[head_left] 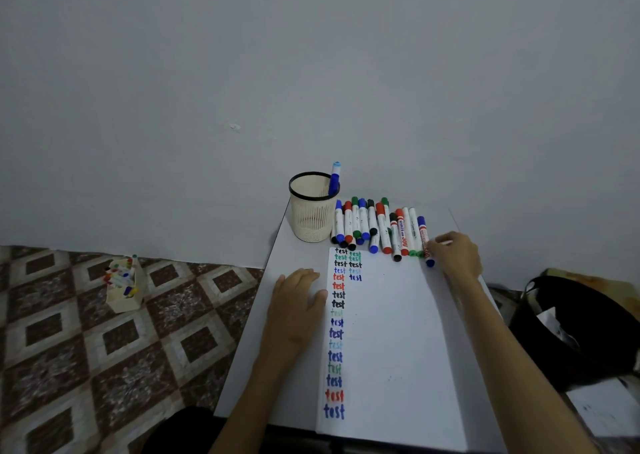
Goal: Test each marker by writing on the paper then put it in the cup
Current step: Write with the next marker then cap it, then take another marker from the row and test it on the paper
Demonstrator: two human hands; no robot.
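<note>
One marker stowed in cup | many markers left untested on worktop | right hand closed on blue-capped marker | left hand flat, spread, paper held down.

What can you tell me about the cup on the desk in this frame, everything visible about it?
The cup is a cream, plastic-looking pen holder with a black rim and slotted sides that turn to fine mesh near the base. It stands upright at the far left of the white desk, close to the wall, just left of the row of loose markers and beyond the paper. One blue marker stands inside, leaning on the right rim, tip end up. Neither hand touches it.
</note>
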